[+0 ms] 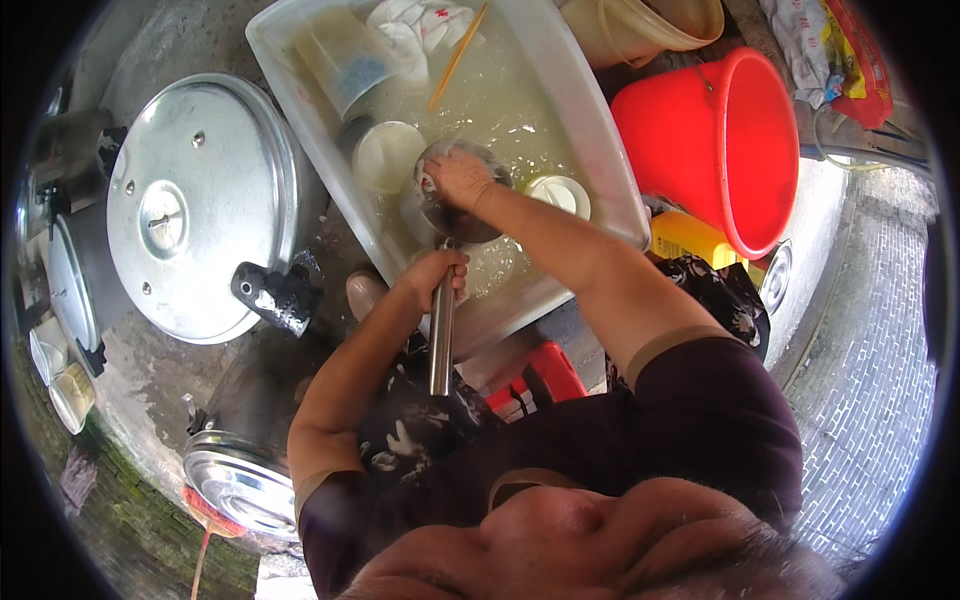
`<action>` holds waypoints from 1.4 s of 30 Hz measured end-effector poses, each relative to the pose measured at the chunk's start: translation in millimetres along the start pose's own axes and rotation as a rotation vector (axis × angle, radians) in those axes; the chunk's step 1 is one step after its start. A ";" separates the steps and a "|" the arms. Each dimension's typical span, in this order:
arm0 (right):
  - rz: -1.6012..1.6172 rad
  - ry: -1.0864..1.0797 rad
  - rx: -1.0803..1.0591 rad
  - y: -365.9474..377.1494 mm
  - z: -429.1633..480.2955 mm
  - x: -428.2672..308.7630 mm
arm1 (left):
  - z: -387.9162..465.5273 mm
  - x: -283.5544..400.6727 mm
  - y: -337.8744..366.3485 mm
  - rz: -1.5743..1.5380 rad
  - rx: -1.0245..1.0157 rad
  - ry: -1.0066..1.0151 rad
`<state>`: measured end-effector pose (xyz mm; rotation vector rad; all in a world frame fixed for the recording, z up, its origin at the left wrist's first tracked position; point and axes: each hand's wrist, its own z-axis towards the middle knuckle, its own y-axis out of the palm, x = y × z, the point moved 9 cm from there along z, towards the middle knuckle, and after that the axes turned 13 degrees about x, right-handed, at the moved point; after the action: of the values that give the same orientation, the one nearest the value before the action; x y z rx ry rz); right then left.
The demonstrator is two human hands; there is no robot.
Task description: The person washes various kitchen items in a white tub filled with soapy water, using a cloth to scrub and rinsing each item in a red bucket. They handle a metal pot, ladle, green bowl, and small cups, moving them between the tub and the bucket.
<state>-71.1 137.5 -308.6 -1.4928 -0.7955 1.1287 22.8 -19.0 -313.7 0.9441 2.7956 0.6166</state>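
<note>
My left hand (433, 279) is closed around the tubular metal handle (442, 337) of a round metal ladle or pan (469, 221), held over the water in a large white plastic tub (600, 142). My right hand (459, 178) is in the metal bowl part, pressing a white and red cloth (429, 176) against its inside. Left of the bowl, a pale round container (388, 156) sits in the cloudy water; a white lidded or round item (559, 195) lies to the right. Farther back are a clear plastic jug (345, 64), a white cloth (424, 26) and wooden chopsticks (459, 54).
A large lidded aluminium pot (202, 217) with a black handle (276, 296) stands left of the tub. At the right are a red bucket (675, 120), a yellow container (694, 238) and a beige bucket (615, 34). Another lidded pot (244, 480) stands lower left.
</note>
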 end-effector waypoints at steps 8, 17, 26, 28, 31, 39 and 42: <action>0.299 0.040 -0.498 36.0 -61.4 2.0 | 4.9 -0.5 8.3 0.041 0.035 0.028; 0.054 -0.014 -0.042 -5.3 -19.3 5.0 | -2.4 2.1 7.8 0.030 0.101 0.033; 0.153 0.030 -0.111 0.7 -50.3 3.3 | 8.8 -4.2 7.0 0.077 0.038 0.017; 0.145 0.189 -0.083 -13.9 -31.4 10.7 | 3.2 0.7 7.4 0.077 0.053 0.023; 0.122 0.246 -0.143 -7.6 -27.6 19.2 | -2.3 1.8 8.1 0.064 0.085 0.021; 0.271 -0.323 -0.162 -6.5 -43.0 -50.6 | 0.2 -7.9 -0.6 0.018 0.048 -0.030; 0.090 -0.079 -0.188 23.8 -21.7 15.1 | 1.9 -1.4 8.0 0.006 -0.006 -0.010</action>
<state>-47.6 138.5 -335.4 -1.6620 -0.9178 1.2131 28.9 -13.4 -312.1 0.9520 2.7813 0.6185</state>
